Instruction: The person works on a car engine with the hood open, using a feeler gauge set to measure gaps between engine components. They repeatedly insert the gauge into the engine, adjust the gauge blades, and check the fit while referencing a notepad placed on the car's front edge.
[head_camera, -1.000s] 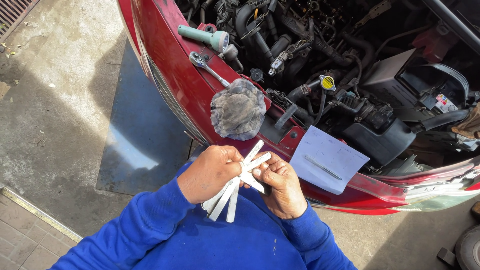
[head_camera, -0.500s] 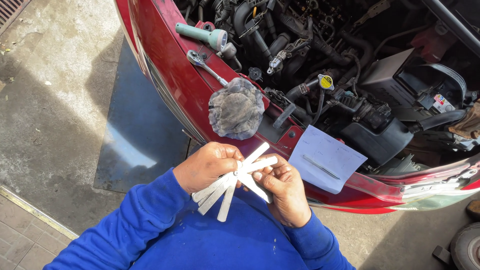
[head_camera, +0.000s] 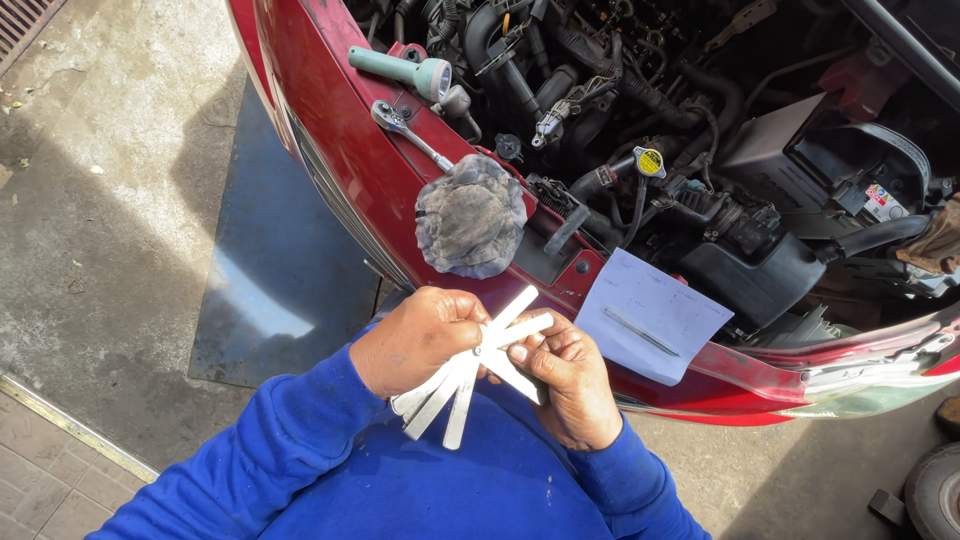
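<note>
Before red car, two hands (head_camera: 500, 365) — fanned feeler gauge (head_camera: 470, 375)

Left hand (head_camera: 418, 338), right hand (head_camera: 568, 385) — seemingly gripping.

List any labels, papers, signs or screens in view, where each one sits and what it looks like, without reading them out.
Paper sheet: lies on the red car's front edge, right of the hands; pale, rectangular, a pen on it.
Yellow cap: in the engine bay; round, with dark markings.
Sticker: on the black box at far right; small, white and red.
No screens or signs.
</note>
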